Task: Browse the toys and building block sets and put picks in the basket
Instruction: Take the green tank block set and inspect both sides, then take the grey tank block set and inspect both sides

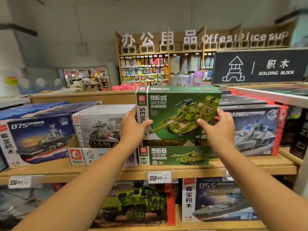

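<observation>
Clearly the browsing step was in hand: a green tank box [178, 112] was held up in front of the top shelf [216, 165], above a flatter green box [173, 155] that lay on the shelf. The left hand [133, 125] gripped the box's left end, thumb across the front; the right hand [216, 125] gripped its right end, thumb on the front as well. By my judgement the box was being looked over as a possible pick, and the next move would call for keeping both grips firm while carrying it down and back to the basket, which was not in view.

Its front read "96式", "TYPE 96 MAIN BATTLE TANK", "203103" and "252/PCS", with "SEMBO" partly covered down the white side strip. The flat box below read "96B" and "TYPE 96B MAIN BATTLE TANK". Just left stood a grey box [100, 127] marked "SEMBO" and "WANDERING EARTH", partly hidden, and further left a blue ship box [38, 137] marked "075". A price tag [159, 177] on the shelf edge read "29.90". On the lower shelf a box [220, 200] showed "055". Up right, a black sign [260, 67] read "积木 BUILDING BLOCK"; letters on the far shelving [160, 39] read "办公用品".
</observation>
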